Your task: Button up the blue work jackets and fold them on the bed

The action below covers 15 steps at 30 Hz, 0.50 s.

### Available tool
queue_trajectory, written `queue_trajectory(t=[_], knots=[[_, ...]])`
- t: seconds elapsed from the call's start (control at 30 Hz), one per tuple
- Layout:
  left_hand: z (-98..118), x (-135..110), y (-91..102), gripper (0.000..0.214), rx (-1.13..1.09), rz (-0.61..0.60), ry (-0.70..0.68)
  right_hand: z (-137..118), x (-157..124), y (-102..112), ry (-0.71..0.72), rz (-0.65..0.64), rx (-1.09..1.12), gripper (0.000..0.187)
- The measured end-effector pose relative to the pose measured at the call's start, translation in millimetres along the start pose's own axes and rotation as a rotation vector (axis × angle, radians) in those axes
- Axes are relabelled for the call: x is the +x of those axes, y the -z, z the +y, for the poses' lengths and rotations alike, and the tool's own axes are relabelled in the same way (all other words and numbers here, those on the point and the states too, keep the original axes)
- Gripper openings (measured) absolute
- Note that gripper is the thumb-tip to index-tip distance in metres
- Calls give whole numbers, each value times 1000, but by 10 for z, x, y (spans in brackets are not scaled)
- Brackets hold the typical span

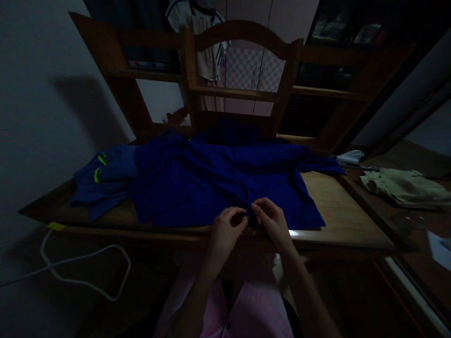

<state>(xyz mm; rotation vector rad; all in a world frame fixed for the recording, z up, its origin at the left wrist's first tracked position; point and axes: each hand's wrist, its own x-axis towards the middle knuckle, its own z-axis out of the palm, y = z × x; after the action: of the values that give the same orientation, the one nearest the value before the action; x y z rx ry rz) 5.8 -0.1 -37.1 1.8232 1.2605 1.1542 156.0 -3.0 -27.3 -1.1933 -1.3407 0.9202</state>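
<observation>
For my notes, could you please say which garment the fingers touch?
The dark blue shirt, at its near edge; the paler blue garment, left, and folded cloth, right, lie untouched.

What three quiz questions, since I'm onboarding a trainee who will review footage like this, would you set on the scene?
1. Multiple choice: where on the blue garment are the left hand and right hand?
A) At the sleeve on its right end
B) At its near edge, around the middle
C) At its far left end
2. True or false: the pale folded cloth lies to the right of the blue garment.
3. Fill in: the duller garment on the left bears bright ____ marks.

Key: 1. B; 2. True; 3. yellow-green
</observation>
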Motion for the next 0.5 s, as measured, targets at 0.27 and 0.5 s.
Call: queue_trajectory(t=[0.27,0.5], knots=[[10,10,-23,20,78,35,39,3,-14,-2,0,30,-7,25],[109,-114,242,31,-115,123,43,-98,-24,-24,33,57,-7,30]])
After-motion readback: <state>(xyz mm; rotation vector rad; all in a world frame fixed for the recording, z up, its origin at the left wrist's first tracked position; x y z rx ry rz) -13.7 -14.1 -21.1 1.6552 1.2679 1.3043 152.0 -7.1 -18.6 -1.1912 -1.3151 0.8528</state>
